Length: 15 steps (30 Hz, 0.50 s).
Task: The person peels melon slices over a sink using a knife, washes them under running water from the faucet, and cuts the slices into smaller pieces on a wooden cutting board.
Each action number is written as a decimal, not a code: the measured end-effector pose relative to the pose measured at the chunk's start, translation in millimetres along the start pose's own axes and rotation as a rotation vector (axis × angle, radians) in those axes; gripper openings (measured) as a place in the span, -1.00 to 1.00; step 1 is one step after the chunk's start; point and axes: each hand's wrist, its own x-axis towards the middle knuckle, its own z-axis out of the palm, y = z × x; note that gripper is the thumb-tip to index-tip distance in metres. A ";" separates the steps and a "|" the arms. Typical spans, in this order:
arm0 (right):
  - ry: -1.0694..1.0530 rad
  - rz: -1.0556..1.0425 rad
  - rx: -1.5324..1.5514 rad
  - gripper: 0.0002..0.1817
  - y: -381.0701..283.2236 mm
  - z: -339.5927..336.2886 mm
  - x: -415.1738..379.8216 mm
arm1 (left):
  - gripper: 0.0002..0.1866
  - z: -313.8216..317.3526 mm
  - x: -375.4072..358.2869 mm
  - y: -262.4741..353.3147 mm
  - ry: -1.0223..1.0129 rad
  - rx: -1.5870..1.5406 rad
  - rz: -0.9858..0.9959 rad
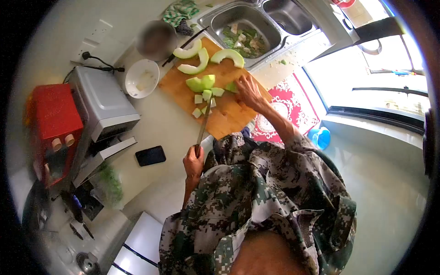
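Left hand (pixel 194 161): fingers clamp knife (pixel 205 123), blade free toward twelve o'clock!
Right hand (pixel 250 94): gripping melon piece (pixel 231 87), likely steadying it.

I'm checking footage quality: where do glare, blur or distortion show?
Head view: daylight glare whites out much of the window; wide-angle distortion bends outer lines, with black corners; a round patch beside the white bowl is blurred beyond recognition; the cutting board and knife look comparatively clear.

Window (pixel 348 68) glare, dark fisheye edges
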 end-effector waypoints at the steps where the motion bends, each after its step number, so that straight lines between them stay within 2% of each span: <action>1: -0.130 0.147 0.047 -0.30 -11.0 -10.0 -21.1 | -0.78 -3.8 7.4 10.5 -0.047 -0.029 -0.010; 2: -0.138 0.155 0.048 -0.30 -17.3 -14.3 -36.1 | -0.78 -5.5 16.1 20.1 -0.057 -0.030 -0.014; 4: -0.001 0.247 0.211 -0.31 -29.7 -18.9 -62.1 | -0.76 -1.5 31.3 37.3 -0.204 -0.073 0.021; 5: 0.048 0.302 0.251 -0.31 -36.7 -21.7 -71.5 | -0.76 5.2 38.8 43.0 -0.213 -0.073 0.012; 7: 0.113 0.376 0.312 -0.31 -39.8 -11.2 -87.2 | -0.69 21.9 51.9 52.1 -0.258 -0.061 0.162; 8: 0.191 0.443 0.371 -0.32 -41.6 -7.4 -93.0 | -0.69 29.2 55.3 55.6 -0.264 -0.060 0.155; 10: 0.210 0.437 0.357 -0.34 -41.8 -5.6 -94.7 | -0.65 42.3 64.8 60.7 -0.329 0.070 0.190; 11: 0.193 0.461 0.424 -0.36 -38.8 -1.1 -96.7 | -0.64 45.8 67.5 62.4 -0.297 0.105 0.254; 15: 0.201 0.481 0.516 -0.41 -35.5 0.9 -97.5 | -0.65 47.6 70.7 64.8 -0.327 0.162 0.278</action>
